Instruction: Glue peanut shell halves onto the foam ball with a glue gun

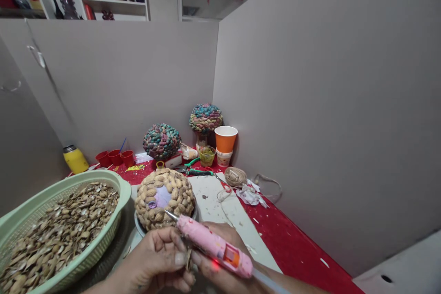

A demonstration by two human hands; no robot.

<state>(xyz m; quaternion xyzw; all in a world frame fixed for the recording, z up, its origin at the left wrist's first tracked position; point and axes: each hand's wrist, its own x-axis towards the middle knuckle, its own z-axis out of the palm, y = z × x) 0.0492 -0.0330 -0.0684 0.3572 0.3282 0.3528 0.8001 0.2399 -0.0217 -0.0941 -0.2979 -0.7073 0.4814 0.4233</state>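
Observation:
My right hand (227,257) is wrapped around a pink glue gun (206,239), whose metal nozzle points left at a ball covered in peanut shells (179,188). A bare lavender patch (162,196) shows on top of the ball, which rests in a bowl (138,226) largely hidden beneath it. Just in front of the ball, my left hand (155,257) is closed, its thumb and fingers pinching a small brownish peanut shell (189,259). The fingers of my right hand come close to that shell; whether they touch it I cannot tell.
A green basket (124,188) of peanut shells stands at the left. Behind are two coloured shell-covered balls (161,140), red cups (115,157), a yellow jar (75,160), an orange cup (225,140), green-handled pliers (200,172) and twine (235,177). Grey partitions (310,101) enclose the table.

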